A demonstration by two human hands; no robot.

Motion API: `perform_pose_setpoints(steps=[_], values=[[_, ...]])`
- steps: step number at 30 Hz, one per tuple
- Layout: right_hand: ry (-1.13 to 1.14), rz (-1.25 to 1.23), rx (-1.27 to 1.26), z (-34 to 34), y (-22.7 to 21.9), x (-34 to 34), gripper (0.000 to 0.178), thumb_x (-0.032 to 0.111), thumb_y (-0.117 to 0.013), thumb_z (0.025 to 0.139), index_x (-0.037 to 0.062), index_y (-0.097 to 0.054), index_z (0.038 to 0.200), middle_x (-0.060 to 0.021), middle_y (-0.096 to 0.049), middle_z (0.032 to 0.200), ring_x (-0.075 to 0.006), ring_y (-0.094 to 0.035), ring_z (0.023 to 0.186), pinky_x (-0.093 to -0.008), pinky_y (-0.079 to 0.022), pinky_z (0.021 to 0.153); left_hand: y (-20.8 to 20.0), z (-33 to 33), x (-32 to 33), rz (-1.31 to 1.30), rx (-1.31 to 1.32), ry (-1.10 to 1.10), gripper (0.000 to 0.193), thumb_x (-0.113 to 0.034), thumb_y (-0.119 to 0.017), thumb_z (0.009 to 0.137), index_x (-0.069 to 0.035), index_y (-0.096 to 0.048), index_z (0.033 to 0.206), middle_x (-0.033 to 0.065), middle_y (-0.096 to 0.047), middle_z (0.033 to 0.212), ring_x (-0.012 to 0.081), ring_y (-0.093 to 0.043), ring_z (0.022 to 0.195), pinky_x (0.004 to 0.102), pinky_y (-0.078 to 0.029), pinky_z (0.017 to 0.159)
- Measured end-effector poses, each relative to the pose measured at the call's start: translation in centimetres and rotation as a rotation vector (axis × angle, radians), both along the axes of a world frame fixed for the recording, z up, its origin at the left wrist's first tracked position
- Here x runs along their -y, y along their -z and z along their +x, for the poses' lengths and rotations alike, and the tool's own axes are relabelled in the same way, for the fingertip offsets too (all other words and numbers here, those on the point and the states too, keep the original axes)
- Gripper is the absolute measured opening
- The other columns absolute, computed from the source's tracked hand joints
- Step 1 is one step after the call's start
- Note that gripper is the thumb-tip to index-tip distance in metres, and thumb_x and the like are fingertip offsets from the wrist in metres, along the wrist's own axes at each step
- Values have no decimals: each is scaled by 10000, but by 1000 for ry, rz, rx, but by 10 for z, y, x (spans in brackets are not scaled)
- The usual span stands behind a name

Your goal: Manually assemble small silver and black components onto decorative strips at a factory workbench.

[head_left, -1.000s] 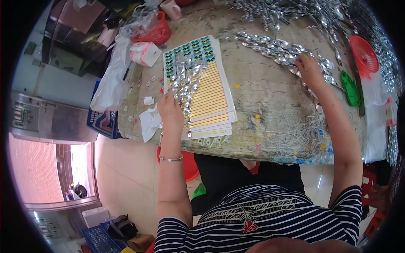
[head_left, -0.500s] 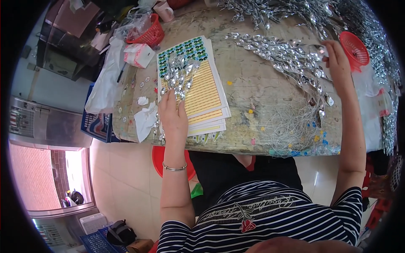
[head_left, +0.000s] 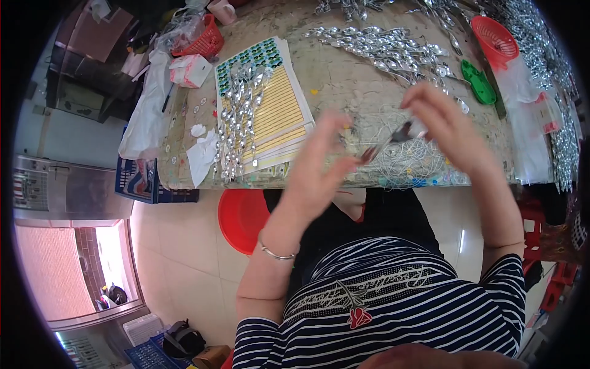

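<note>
A shiny silver twisted strip (head_left: 390, 140), smeared by motion, hangs slantwise over the near part of the table. Its upper end is pinched in the fingers of my right hand (head_left: 452, 135). My left hand (head_left: 310, 178), blurred too, is at the strip's lower end with thumb and fingers apart. Whether the thumb touches it I cannot tell. Under the strip lies a tangle of thin white thread (head_left: 409, 163). Beyond my right hand rests a row of similar silver twisted strips (head_left: 381, 49). More silver strips (head_left: 236, 123) lie on the printed sheets (head_left: 279, 101) at the left.
A green plastic tray (head_left: 478, 83) and a red basket (head_left: 495, 40) stand at the right, beside heaped silver tinsel (head_left: 541, 55). At the left are a tissue pack (head_left: 190, 71), crumpled paper (head_left: 201, 154) and another red basket (head_left: 206, 40). A red basin (head_left: 239, 221) is below the table edge.
My right hand has come from the far strips toward me, carrying one silver strip. My left hand has left the strips on the sheets and moved right. The green tray has come into sight.
</note>
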State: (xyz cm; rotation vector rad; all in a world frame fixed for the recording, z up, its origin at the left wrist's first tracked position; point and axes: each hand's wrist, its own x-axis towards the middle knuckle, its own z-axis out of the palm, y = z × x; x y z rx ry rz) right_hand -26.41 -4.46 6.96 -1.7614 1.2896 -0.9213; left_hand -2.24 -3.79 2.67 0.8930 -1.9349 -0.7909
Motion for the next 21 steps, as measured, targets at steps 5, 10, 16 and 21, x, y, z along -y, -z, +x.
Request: perform_pose_setpoints(steps=[5,10,16,21], values=[[-67,45,37,17,44,-13,210,232,-437,970,62,-552,1013,2,-527,863,-55,-480,788,-213,-397,640,43,-27,-43,528,-7,131,319,-148,-463,967,-10,-510,1252,42,-621,875,91,-546,621,213,-464,557],[73,38,-12,-29,99,35,213,198,-508,943,17,-587,1022,-66,-534,787,-161,-532,758,-286,-440,711,64,0,-53,619,3,-12,247,-155,-469,968,0,-564,1136,30,-619,888,72,-531,645,192,-454,552],[200,-385,-419,-25,151,80,141,119,-654,813,64,-643,943,-108,-556,978,-279,-515,942,-365,-435,820,76,9,-67,809,-163,-68,220,-168,-465,976,-5,-584,1063,21,-612,906,55,-529,719,190,-458,567],[218,-278,-549,-24,163,90,133,116,-675,774,66,-628,888,-105,-545,1036,-349,-448,1046,-428,-400,870,79,14,-69,856,-264,-91,231,-166,-454,979,3,-583,1069,27,-596,878,63,-530,713,195,-463,583]])
